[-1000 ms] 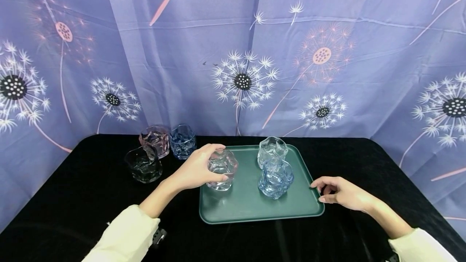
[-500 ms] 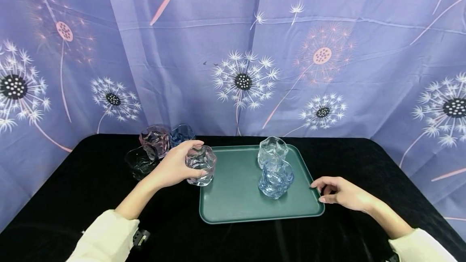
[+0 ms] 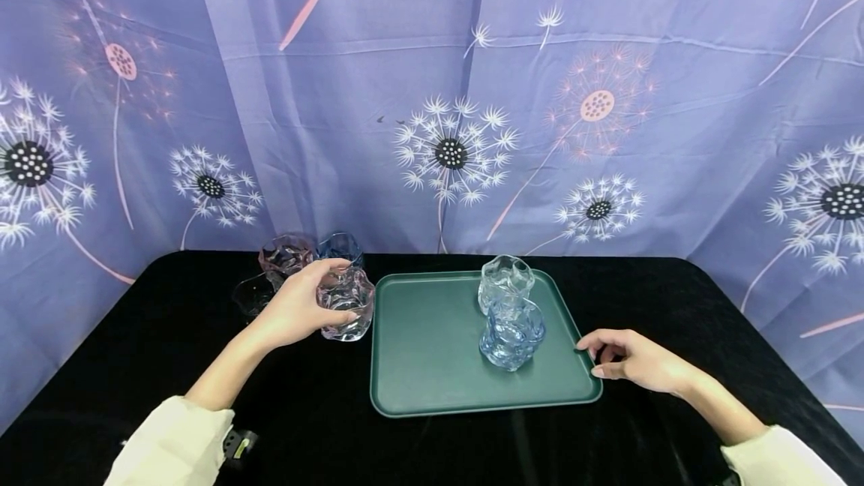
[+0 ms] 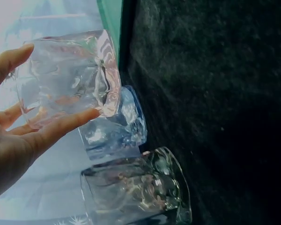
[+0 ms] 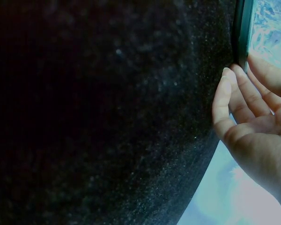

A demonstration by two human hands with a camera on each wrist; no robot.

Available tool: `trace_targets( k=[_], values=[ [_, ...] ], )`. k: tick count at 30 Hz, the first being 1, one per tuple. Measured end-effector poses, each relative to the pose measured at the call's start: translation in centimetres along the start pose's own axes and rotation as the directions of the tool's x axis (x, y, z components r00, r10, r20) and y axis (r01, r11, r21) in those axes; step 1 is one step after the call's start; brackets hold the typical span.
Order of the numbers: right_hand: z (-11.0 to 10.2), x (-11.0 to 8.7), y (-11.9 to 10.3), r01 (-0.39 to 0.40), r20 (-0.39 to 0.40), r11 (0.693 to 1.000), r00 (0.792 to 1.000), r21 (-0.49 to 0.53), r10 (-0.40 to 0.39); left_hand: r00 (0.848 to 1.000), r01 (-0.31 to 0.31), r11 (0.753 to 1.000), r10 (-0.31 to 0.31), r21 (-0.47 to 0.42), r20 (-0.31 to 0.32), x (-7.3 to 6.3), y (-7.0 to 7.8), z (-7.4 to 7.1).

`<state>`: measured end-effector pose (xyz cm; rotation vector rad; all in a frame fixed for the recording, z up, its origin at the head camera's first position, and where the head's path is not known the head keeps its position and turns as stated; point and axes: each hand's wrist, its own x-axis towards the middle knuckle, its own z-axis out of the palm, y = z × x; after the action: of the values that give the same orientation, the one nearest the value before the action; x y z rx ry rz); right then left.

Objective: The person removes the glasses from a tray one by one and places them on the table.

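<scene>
My left hand (image 3: 297, 306) grips a pale pink glass tumbler (image 3: 351, 304) by its sides, thumb nearer me, just left of the green tray (image 3: 432, 381). In the left wrist view, this tumbler (image 4: 65, 79) seems held above the black cloth. Behind that hand stand a pink tumbler (image 3: 280, 252), a blue tumbler (image 3: 340, 247) and a dark smoky tumbler (image 3: 251, 295), all partly covered. My right hand (image 3: 641, 358) holds the tray's right rim with its fingertips. On the tray's right half are a clear tumbler (image 3: 502, 282) and a light blue tumbler (image 3: 511, 336).
Black cloth (image 3: 472, 452) covers the table, which has rounded back corners. A purple curtain with dandelion prints (image 3: 351, 133) hangs directly behind and at both sides. The two tumblers on the tray stand close together, one behind the other.
My left hand has carried the pale pink tumbler leftward off the tray, towards the group of tumblers. The right hand has stayed at the rim.
</scene>
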<state>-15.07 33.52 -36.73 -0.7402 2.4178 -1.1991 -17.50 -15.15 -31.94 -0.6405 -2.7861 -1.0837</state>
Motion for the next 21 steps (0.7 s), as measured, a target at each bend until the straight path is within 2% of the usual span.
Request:
trace_targets(
  k=[8,21],
  values=[
    [-0.1,-0.1,0.1,-0.005,0.003,1.000,1.000,0.003,0.005,0.999,0.033,0.999,-0.033,-0.005,-0.014,-0.3,-0.6,-0.3],
    [0.0,0.0,0.1,-0.007,0.002,1.000,1.000,0.000,0.007,0.997,0.073,0.997,-0.073,0.004,-0.022,0.0,-2.0,0.3]
  ],
)
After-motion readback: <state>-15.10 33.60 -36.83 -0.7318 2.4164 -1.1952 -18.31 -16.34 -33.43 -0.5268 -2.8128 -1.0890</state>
